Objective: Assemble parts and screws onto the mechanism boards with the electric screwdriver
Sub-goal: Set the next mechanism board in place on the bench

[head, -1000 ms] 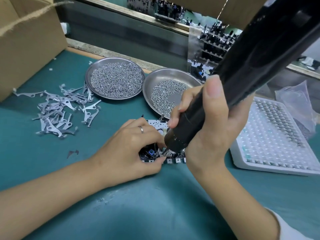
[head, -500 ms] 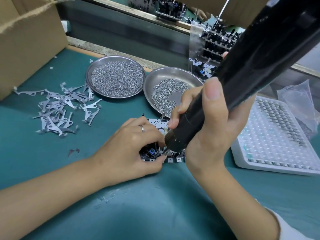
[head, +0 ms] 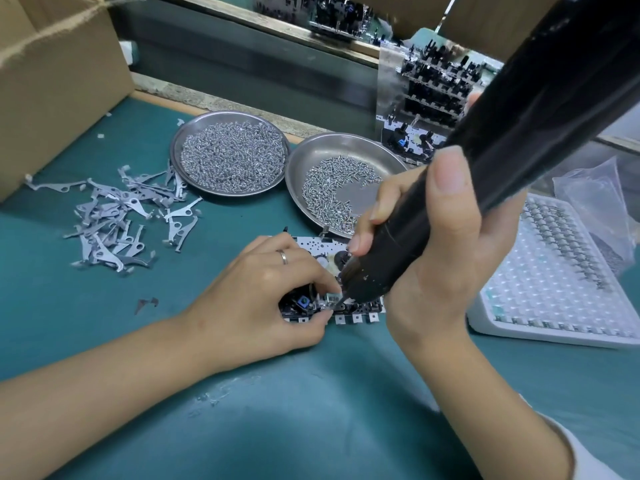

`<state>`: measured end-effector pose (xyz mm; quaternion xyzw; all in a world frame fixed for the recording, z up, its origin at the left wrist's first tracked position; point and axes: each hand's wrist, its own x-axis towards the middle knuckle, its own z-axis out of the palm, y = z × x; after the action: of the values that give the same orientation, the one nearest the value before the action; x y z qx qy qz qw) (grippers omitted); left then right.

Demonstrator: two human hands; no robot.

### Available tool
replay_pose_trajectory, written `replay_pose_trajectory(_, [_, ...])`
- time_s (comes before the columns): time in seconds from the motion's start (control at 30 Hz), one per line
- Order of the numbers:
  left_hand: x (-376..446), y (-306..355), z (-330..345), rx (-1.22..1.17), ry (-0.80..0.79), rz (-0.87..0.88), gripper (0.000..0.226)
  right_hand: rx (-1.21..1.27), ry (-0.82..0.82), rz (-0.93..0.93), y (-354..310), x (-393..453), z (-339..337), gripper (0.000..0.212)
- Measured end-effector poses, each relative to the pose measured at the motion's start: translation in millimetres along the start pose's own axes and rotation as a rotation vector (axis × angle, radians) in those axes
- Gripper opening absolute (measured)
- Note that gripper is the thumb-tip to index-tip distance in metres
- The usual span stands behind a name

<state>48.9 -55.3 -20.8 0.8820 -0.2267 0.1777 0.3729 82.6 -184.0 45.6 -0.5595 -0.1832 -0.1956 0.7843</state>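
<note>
Teal-matted desk [head: 104,341], cardboard box [head: 52,81] at 10 o'clock. Small white-and-black mechanism board [head: 356,311] sits at centre. Left hand [head: 263,299] pinches the board's near edge with curled fingers. Right hand [head: 436,244] is wrapped around a black cylindrical electric screwdriver [head: 502,133], bit touching the board. Two round steel dishes of silver screws [head: 232,154] [head: 332,188] at 12 o'clock; grey stamped metal levers [head: 121,220] at 9 o'clock.
</note>
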Motion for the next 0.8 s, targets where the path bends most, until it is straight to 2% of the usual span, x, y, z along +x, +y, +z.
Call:
replay_pose_trajectory(0.07, [-0.6,0.4,-0.3,0.000,-0.008,-0.017,0.017,0.075,-0.031,-0.023,-1.7,4.6,-1.0,0.057])
replay_pose_trajectory(0.1, [-0.8,0.7,-0.4,0.003,-0.011,-0.023,0.018,0.088,-0.030,-0.038,-1.3,7.0,-2.2,0.056])
replay_pose_trajectory(0.23, [-1.5,2.7,-1.3,0.023,-0.022,-0.034,0.018,0.036,-0.050,-0.018,3.9,6.2,-2.5,0.031])
replay_pose_trajectory(0.47, [-0.8,4.0,-1.5,0.060,-0.027,-0.042,0.018,0.049,-0.102,0.037,3.3,6.4,-8.9,0.028])
replay_pose_trajectory(0.57, [-1.0,3.7,-2.4,0.057,-0.031,-0.033,0.018,0.005,-0.181,0.044,-0.5,8.5,-16.2,0.022])
replay_pose_trajectory(0.63, [-1.0,3.6,-2.7,0.056,-0.030,-0.026,0.018,-0.082,-0.214,-0.051,-1.6,10.3,-24.7,0.033])
replay_pose_trajectory(0.7, [-1.2,3.9,-2.7,0.061,-0.018,-0.017,0.018,-0.226,-0.163,-0.197,0.5,9.1,-36.2,0.042])
replay_pose_trajectory(0.8, [-1.2,4.6,-1.4,0.113,0.013,0.020,0.017,-0.375,0.046,-0.353,7.8,-0.9,-56.1,0.027])
